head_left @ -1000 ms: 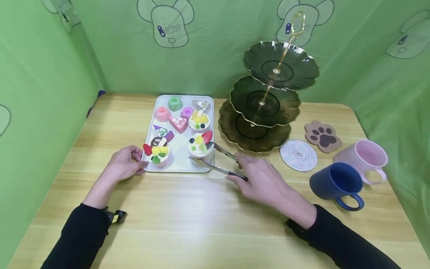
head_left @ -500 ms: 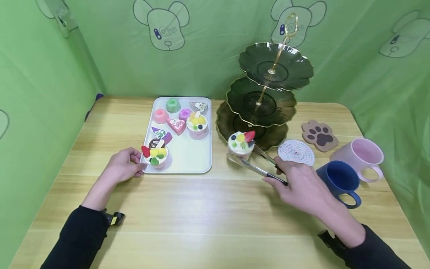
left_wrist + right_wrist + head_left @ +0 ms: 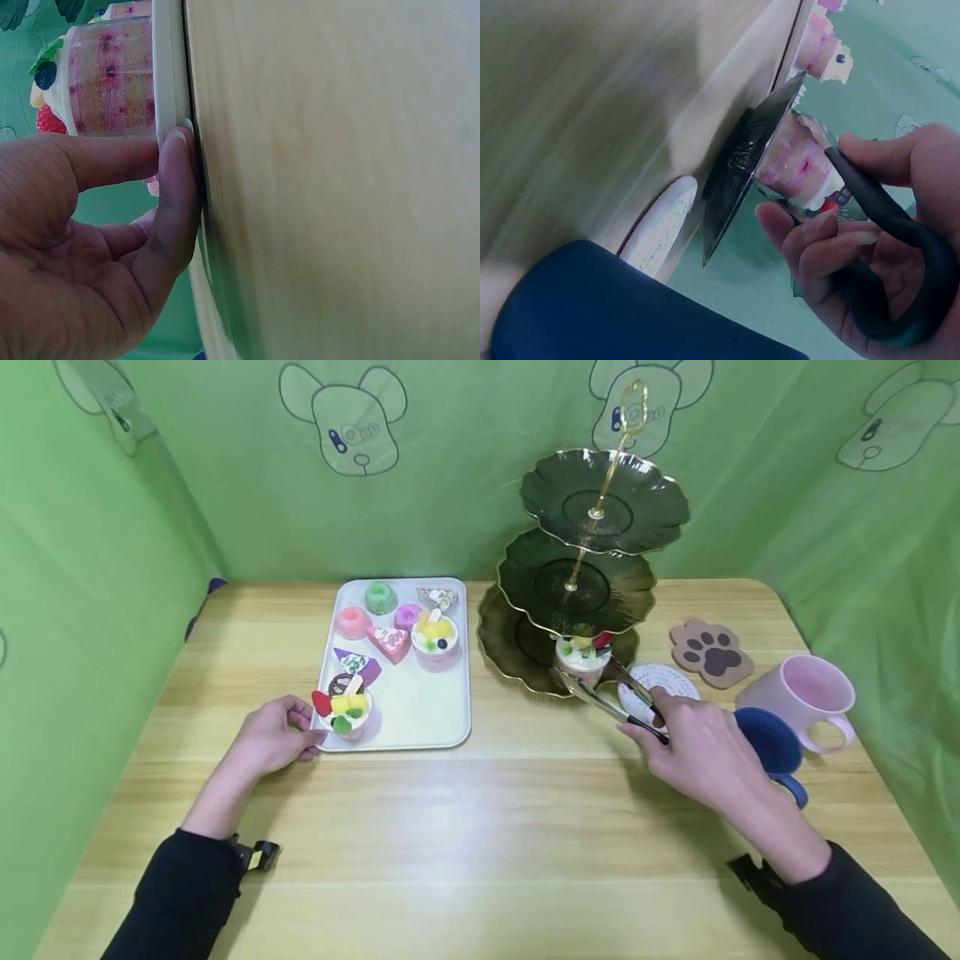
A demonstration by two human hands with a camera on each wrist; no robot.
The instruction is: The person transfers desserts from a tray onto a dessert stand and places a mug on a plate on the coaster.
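Note:
My right hand grips a pair of black-handled metal tongs, its fingers curled round the handles. The tongs' tips are on both sides of a fruit-topped dessert cup at the front right of the tiered stand's bottom plate. The middle plate's rim partly covers the cup's topping. In the right wrist view, the cup's base appears to meet the plate. My left hand pinches the front left corner of a white tray. Next to that hand, another dessert cup stands on the tray.
The tray also bears a third dessert cup and several small toy cakes. Right of the stand lie a round white coaster and a paw-shaped coaster. A pink mug and a blue mug stand near my right forearm.
My right hand has carried the dessert cup in the tongs from the tray rightward to the stand's bottom plate. The left hand has kept its hold on the tray's corner.

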